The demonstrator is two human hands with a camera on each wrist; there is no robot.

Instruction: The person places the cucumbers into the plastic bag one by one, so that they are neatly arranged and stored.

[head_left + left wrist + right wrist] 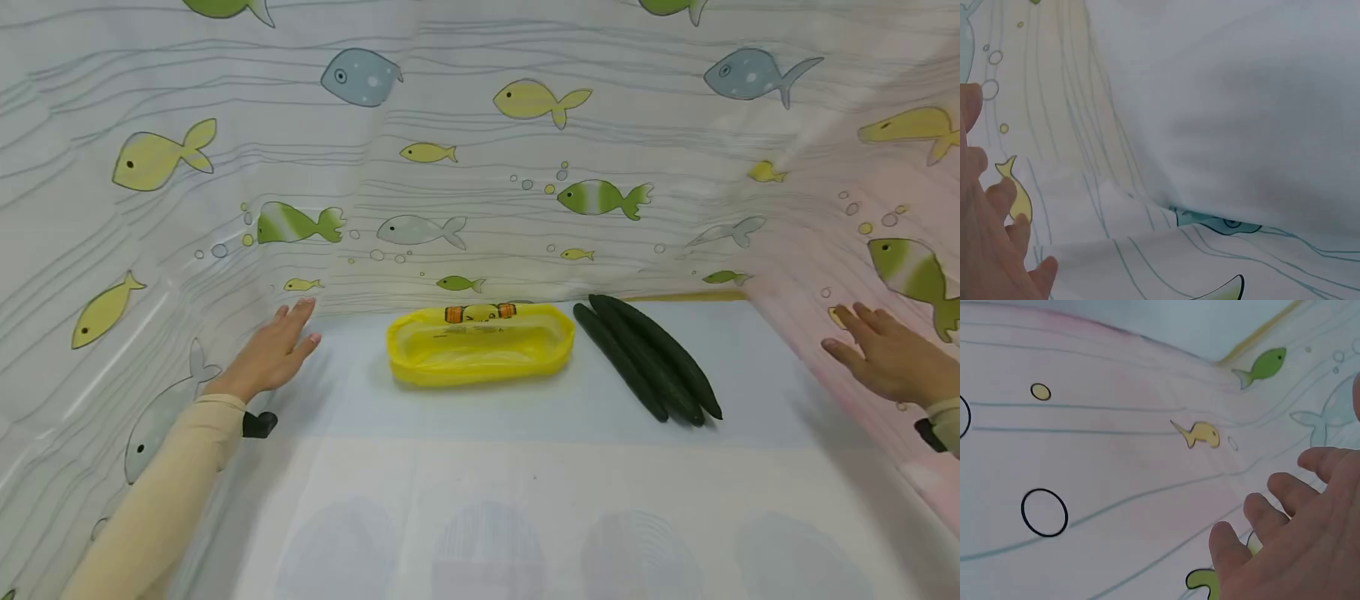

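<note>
My left hand is held out at the left side, fingers extended and nothing in them. Over at the right side my right hand is likewise stretched out, with no object in it. Between them, toward the back of the white table, lies a yellow plastic bag with its mouth spread into a long oval and an orange and black print on its far rim. Several dark green cucumbers lie side by side just right of the bag, slanting toward the front right. Both wrist views show only the hands and the patterned sheet.
A white sheet printed with fish hangs along the back and both sides. The table surface is white, with faint pale ovals along its front. A black strap end sticks out at my left wrist.
</note>
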